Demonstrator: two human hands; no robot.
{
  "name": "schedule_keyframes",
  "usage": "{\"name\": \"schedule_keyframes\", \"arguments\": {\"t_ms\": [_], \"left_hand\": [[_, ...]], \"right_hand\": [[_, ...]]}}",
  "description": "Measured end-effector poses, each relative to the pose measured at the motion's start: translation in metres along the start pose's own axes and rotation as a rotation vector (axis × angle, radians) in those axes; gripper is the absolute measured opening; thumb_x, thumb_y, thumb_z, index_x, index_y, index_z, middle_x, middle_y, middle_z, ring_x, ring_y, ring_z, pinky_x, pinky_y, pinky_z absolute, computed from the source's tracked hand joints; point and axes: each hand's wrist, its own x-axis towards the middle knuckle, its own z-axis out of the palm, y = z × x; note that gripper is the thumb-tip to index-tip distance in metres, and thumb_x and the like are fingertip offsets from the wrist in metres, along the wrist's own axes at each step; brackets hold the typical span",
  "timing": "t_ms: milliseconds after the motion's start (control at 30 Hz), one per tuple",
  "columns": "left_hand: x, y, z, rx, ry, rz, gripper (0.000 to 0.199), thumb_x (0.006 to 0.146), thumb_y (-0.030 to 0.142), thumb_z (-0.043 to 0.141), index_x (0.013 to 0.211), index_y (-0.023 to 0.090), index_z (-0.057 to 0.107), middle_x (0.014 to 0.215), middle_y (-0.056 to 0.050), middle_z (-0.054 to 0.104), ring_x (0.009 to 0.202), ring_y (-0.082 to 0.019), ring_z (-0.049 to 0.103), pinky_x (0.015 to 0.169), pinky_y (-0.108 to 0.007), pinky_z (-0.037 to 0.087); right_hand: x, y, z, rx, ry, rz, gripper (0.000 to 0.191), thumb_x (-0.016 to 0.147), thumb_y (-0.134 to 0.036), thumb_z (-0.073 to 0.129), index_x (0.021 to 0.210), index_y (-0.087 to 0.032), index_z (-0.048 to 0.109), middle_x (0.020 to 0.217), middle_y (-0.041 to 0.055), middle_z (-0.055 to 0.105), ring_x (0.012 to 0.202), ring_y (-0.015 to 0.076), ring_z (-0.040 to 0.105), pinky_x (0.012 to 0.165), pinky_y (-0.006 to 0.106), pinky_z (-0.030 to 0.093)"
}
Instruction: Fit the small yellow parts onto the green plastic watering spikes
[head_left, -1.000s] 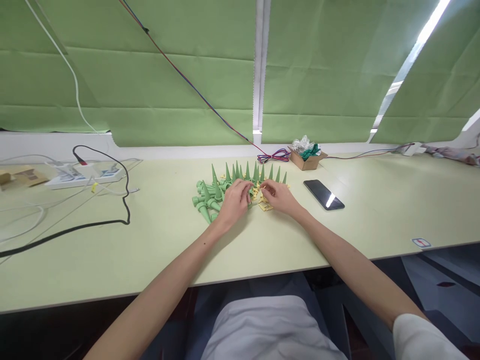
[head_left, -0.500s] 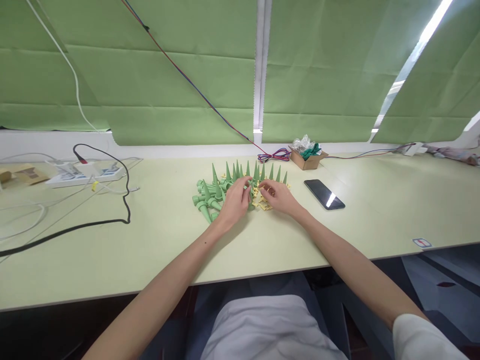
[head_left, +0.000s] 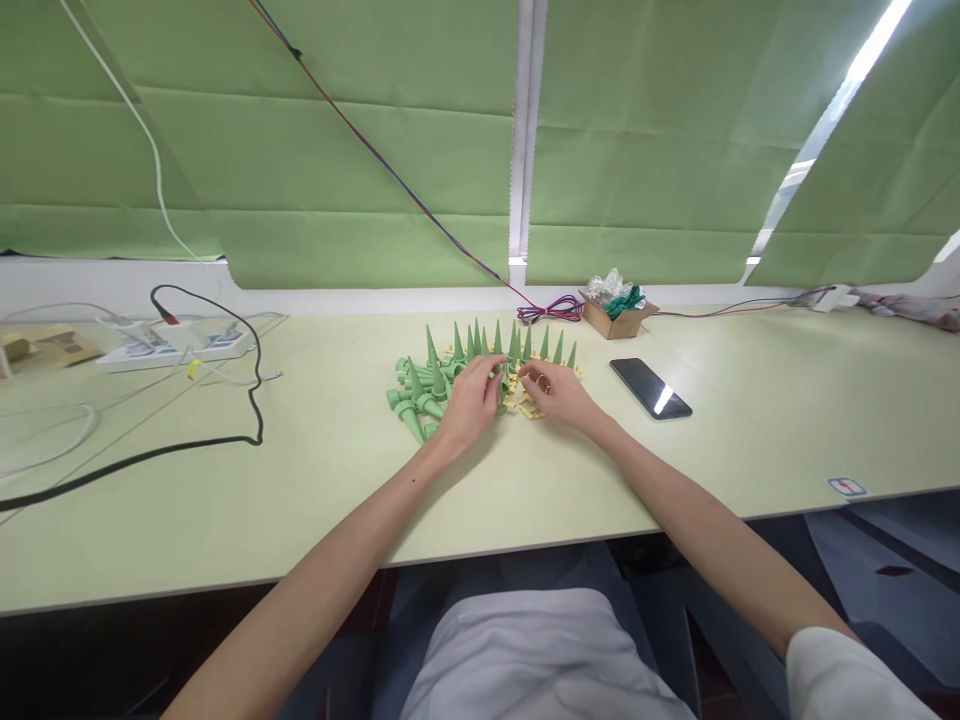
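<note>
My left hand point(head_left: 474, 398) is closed, its thumb and fingers curled around a green plastic cone spike point(head_left: 505, 378) that is mostly hidden. Just to the right, my right hand point(head_left: 559, 390) holds its fingertips pinched; what is in them is too small to make out. Small yellow plastic pieces point(head_left: 531, 409) lie scattered between and below the hands. Behind them stand several upright green spikes point(head_left: 558, 347) in a row. More green spikes point(head_left: 410, 420) lie in a heap left of my left hand, some on their sides with ribbed caps.
A black phone point(head_left: 650, 388) lies right of my right hand. Behind it sit a small cardboard box point(head_left: 616, 322) with plastic wrap and green material, and a coiled red-blue wire point(head_left: 551, 309). At left are a power strip point(head_left: 176, 350) and a black cable point(head_left: 255, 400) on the table point(head_left: 322, 500).
The view has shifted very slightly. Both hands keep nearly the same place and pose among the spikes and yellow pieces.
</note>
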Motion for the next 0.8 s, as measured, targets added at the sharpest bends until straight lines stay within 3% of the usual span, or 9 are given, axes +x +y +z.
{"name": "schedule_keyframes", "arguments": {"t_ms": [267, 433, 600, 800], "left_hand": [[-0.001, 0.011, -0.005, -0.051, 0.041, -0.04, 0.032, 0.094, 0.024, 0.05, 0.126, 0.022, 0.054, 0.115, -0.01, 0.058, 0.067, -0.011, 0.056, 0.064, -0.028, 0.051], [-0.001, 0.016, -0.008, -0.047, 0.117, -0.025, 0.018, 0.093, 0.027, 0.054, 0.108, 0.019, 0.06, 0.099, -0.006, 0.058, 0.059, -0.009, 0.051, 0.058, -0.025, 0.046], [-0.002, 0.016, -0.005, -0.035, 0.049, 0.017, 0.015, 0.094, 0.029, 0.052, 0.098, 0.019, 0.063, 0.085, -0.003, 0.062, 0.06, -0.011, 0.051, 0.061, -0.025, 0.044], [-0.001, 0.014, -0.004, -0.024, -0.04, 0.021, 0.025, 0.098, 0.032, 0.044, 0.087, 0.018, 0.062, 0.08, -0.003, 0.065, 0.068, -0.014, 0.054, 0.063, -0.026, 0.042]], "right_hand": [[0.0, -0.004, -0.002, 0.036, 0.051, 0.004, 0.018, 0.093, -0.027, 0.047, 0.091, -0.018, 0.062, 0.07, 0.0012, 0.062, 0.059, 0.0148, 0.053, 0.062, 0.027, 0.04], [-0.001, -0.008, -0.004, 0.117, 0.066, 0.017, 0.021, 0.095, -0.029, 0.043, 0.093, -0.019, 0.061, 0.071, 0.0012, 0.062, 0.059, 0.0144, 0.053, 0.061, 0.027, 0.041], [-0.003, -0.012, -0.005, 0.203, 0.056, -0.001, 0.022, 0.098, -0.033, 0.041, 0.096, -0.02, 0.058, 0.072, 0.0004, 0.061, 0.059, 0.0136, 0.053, 0.061, 0.026, 0.041], [-0.005, -0.013, -0.004, 0.278, 0.039, -0.001, 0.028, 0.1, -0.041, 0.037, 0.097, -0.021, 0.057, 0.075, 0.0009, 0.062, 0.055, 0.0127, 0.05, 0.058, 0.026, 0.041]]}}
